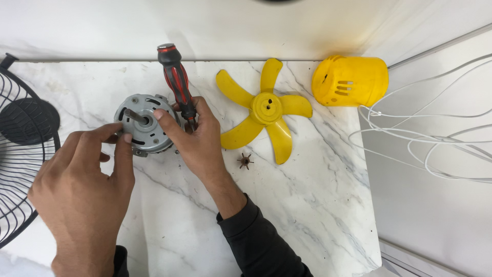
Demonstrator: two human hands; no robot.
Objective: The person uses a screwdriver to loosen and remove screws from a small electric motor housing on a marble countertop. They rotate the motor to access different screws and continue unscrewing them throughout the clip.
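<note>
A round grey fan motor with a short shaft stands on the white marble table. My left hand touches its lower left edge with thumb and forefinger pinched. My right hand holds a red and black screwdriver upright beside the motor, its forefinger resting on the motor's face near the shaft.
A yellow five-bladed fan propeller lies right of the motor, with a small dark star-shaped part below it. A yellow motor cover lies at the table's far right corner. A black wire fan guard is at left. White cables trail off right.
</note>
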